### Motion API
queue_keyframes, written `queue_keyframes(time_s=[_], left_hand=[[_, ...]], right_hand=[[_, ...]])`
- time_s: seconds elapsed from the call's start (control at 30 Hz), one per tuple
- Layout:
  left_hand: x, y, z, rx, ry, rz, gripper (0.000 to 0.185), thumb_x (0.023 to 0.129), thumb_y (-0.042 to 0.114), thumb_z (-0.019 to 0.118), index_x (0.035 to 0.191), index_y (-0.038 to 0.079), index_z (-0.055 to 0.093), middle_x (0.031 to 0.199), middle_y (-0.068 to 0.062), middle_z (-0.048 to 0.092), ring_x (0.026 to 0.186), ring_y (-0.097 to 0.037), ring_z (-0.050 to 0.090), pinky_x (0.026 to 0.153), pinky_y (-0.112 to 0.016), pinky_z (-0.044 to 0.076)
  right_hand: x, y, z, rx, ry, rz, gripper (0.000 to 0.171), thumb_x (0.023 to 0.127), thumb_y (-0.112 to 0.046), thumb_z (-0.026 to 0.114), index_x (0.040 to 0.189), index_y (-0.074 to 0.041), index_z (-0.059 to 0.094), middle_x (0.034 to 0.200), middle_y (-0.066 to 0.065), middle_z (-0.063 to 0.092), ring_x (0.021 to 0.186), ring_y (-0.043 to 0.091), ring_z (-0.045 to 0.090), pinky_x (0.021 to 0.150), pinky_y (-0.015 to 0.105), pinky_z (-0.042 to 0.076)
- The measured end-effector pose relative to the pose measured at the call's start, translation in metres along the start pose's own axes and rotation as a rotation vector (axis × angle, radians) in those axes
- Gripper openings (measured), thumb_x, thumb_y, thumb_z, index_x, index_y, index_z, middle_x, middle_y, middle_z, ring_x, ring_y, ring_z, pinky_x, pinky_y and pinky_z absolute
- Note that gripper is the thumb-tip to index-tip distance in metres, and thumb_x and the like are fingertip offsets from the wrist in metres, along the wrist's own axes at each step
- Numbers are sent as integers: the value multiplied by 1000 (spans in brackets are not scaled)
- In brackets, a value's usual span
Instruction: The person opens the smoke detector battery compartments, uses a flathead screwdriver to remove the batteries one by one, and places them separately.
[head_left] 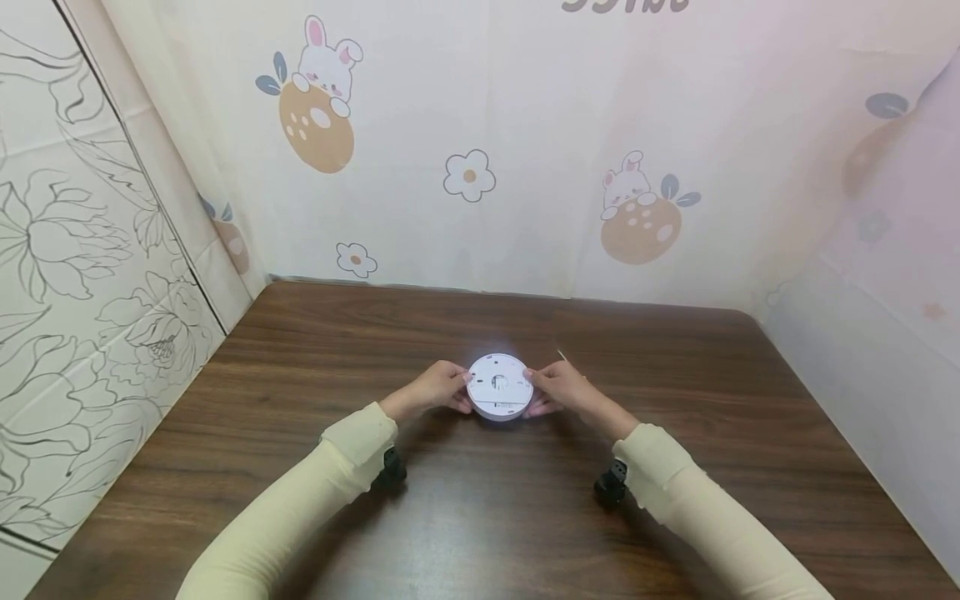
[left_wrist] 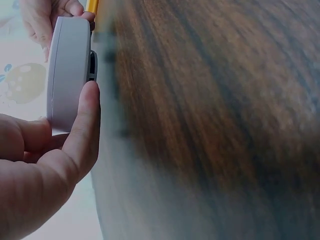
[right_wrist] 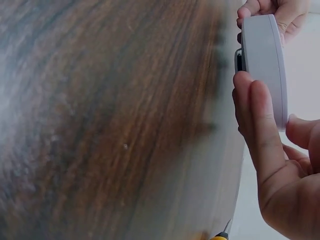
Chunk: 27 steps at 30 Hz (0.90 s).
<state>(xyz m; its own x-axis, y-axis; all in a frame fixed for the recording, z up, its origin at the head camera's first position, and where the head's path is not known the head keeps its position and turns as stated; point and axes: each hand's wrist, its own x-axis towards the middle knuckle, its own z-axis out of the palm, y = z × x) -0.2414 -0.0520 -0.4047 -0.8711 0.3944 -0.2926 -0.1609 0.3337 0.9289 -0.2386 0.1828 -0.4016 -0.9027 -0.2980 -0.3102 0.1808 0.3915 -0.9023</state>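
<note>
A round white disc point(head_left: 499, 387), flat like a small detector, is held face up between both hands low over the brown wooden table point(head_left: 315, 367). My left hand point(head_left: 459, 393) grips its left rim with thumb and fingers. My right hand point(head_left: 534, 392) grips the right rim. In the left wrist view the disc point(left_wrist: 67, 70) shows edge-on with a dark part on its underside, and the left thumb point(left_wrist: 85, 125) lies along its lower edge. In the right wrist view the right fingers point(right_wrist: 250, 115) curl round the disc point(right_wrist: 265, 65). Whether it touches the table I cannot tell.
A yellow-handled tool point(right_wrist: 220, 236) with a thin metal tip lies on the table just behind the right hand; its shaft point(head_left: 561, 356) shows in the head view. Patterned curtains point(head_left: 480, 167) close in the table at the back and on both sides.
</note>
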Motion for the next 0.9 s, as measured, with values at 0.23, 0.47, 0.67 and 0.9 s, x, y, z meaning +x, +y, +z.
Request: queue_keyframes(time_s=[0.23, 0.47, 0.67, 0.9], left_hand=[[6, -8, 1, -78, -45, 14, 27, 102, 3, 38, 103, -17, 57, 73, -12, 57, 61, -17, 60, 67, -33, 59], [9, -12, 0, -60, -53, 20, 28, 103, 4, 37, 102, -16, 58, 74, -12, 58, 63, -18, 61, 69, -35, 59], [11, -12, -1, -78, -69, 16, 28, 103, 4, 37, 102, -16, 57, 73, -12, 58, 63, -18, 60, 69, -34, 59], [8, -10, 0, -20, -58, 2, 28, 103, 7, 38, 107, -13, 57, 78, -14, 60, 64, -19, 61, 66, -33, 59]], right_hand=[[1, 6, -1, 77, -39, 11, 37, 103, -15, 45, 105, 19, 58, 71, 19, 66, 66, 22, 69, 65, 31, 59], [3, 9, -1, 78, -48, 6, 36, 103, -14, 45, 109, 20, 56, 70, 17, 66, 65, 21, 68, 64, 31, 59], [5, 10, -1, 86, -53, 5, 35, 103, -14, 44, 114, 19, 54, 70, 16, 65, 65, 21, 68, 64, 31, 60], [3, 9, -3, 24, -34, -15, 37, 101, -14, 49, 120, 17, 51, 76, 18, 64, 66, 23, 68, 63, 34, 60]])
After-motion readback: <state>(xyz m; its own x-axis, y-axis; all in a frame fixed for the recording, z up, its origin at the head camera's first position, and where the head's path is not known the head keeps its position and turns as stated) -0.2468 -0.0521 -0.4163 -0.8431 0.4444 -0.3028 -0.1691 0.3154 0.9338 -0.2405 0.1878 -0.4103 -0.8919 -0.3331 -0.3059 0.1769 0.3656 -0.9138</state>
